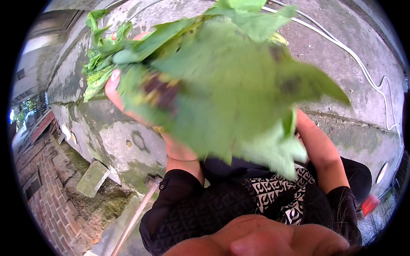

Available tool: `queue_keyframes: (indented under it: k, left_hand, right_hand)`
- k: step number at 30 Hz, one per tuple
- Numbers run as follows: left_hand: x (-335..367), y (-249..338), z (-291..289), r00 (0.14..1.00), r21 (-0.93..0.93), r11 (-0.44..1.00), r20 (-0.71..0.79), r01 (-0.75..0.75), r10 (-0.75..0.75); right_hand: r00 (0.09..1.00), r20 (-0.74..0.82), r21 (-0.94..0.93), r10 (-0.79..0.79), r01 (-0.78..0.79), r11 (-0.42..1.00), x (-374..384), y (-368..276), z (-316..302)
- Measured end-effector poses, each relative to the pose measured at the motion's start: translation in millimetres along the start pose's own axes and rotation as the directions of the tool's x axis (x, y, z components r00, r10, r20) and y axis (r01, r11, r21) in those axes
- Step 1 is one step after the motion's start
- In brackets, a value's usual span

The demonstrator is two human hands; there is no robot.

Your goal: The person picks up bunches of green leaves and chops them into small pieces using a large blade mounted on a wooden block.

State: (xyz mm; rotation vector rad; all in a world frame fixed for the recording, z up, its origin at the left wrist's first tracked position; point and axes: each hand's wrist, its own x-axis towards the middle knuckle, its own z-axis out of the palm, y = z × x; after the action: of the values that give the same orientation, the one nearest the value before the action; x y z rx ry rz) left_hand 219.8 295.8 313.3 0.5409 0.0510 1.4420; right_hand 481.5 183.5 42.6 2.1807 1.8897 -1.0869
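Observation:
Gripped in my left hand (113, 90) is a bunch of broad green leaves (205, 106), raised in front of me. The thumb presses on the bunch near its left end, where smaller crumpled leaves (96, 70) stick out past the hand. Dark brown patches and some yellowing mark the large front leaf, which is blurred by motion. Its pointed tip reaches to the right. My right forearm rises toward the leaves from the right, but they cover the right hand, so its fingers do not show.
A stained concrete ledge (132, 147) runs behind the leaves. White cable (358, 64) loops over the concrete at the right. Low on the left are a long pole (136, 217), a loose stone slab (92, 179) and brick paving (55, 205). Something red (370, 205) lies at the lower right.

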Motion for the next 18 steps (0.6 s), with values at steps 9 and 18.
queue_keyframes:
  k: [9, 18]
  left_hand:
    - [13, -99, -251, 0.968, 0.909, -0.351, -0.250, 0.225, -0.026]
    - [-37, -171, -306, 0.832, 0.730, -0.623, -0.509, 0.281, -0.221]
  right_hand:
    - [0.994, 0.045, -0.021, 0.095, -0.094, 0.995, 1, -16, -15]
    - [0.997, -0.052, -0.030, 0.064, -0.066, 0.997, -16, -44, -103]
